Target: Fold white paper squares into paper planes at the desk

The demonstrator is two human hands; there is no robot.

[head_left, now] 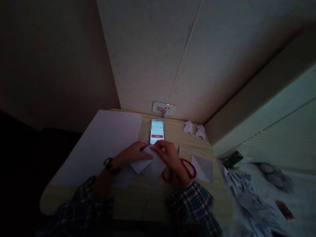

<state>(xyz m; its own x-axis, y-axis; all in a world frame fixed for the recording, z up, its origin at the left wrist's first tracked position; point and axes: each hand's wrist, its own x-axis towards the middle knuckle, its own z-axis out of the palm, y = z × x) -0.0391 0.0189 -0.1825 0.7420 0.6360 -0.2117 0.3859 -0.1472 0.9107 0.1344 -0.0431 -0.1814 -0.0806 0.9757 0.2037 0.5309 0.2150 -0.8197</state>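
Observation:
Between my hands is a white sheet of paper, partly folded, with its top corner pointing at the phone. My left hand is closed on its left side, the thumb lying across the paper. At the top corner, my right hand pinches the paper between thumb and fingers. Red-handled scissors lie partly under my right wrist, their blades pointing away. Just beyond my fingers a lit phone rests on the table. Right of the scissors is a creased paper square.
Two folded paper figures sit at the table's back right. A large white sheet covers the left side of the wooden table. A wall socket with a plug is behind the phone. Crumpled paper lies beyond the right edge.

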